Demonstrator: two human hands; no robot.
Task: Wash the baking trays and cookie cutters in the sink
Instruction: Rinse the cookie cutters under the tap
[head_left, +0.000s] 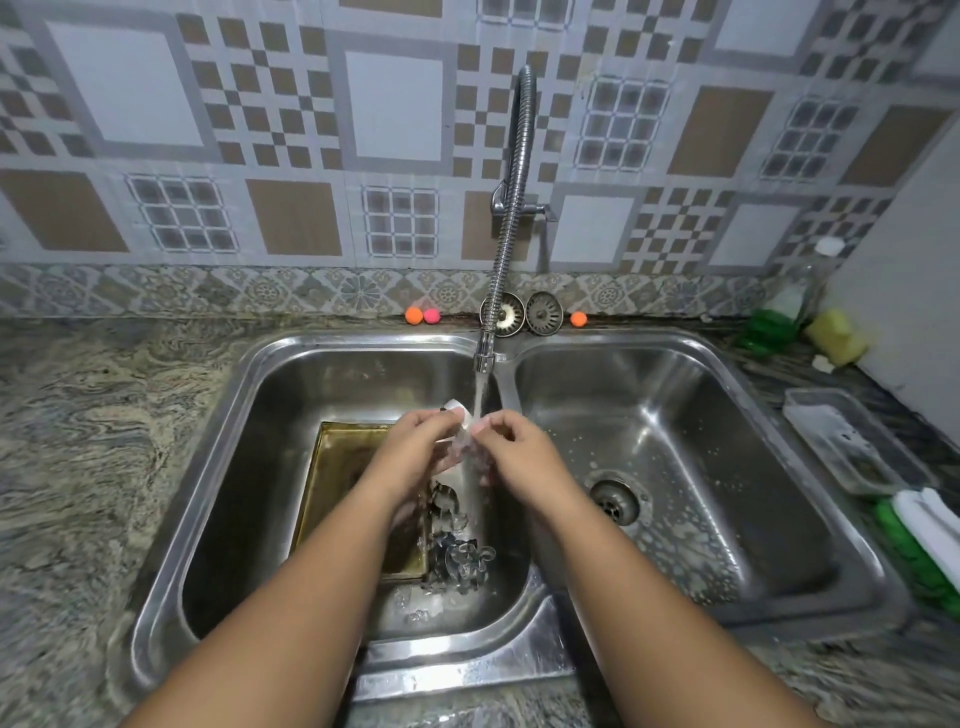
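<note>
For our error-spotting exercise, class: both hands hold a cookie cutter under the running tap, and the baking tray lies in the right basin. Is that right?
No. The head view shows the baking tray in the left basin, not the right. The left hand and right hand do hold a cookie cutter under the tap.

Yellow sponge (836, 335) sits beside a bottle (770, 326) on the countertop (78, 441).

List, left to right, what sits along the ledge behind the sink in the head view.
Orange ball → pink ball → first sink strainer → second sink strainer → second orange ball → bottle of green liquid → yellow sponge.
</note>
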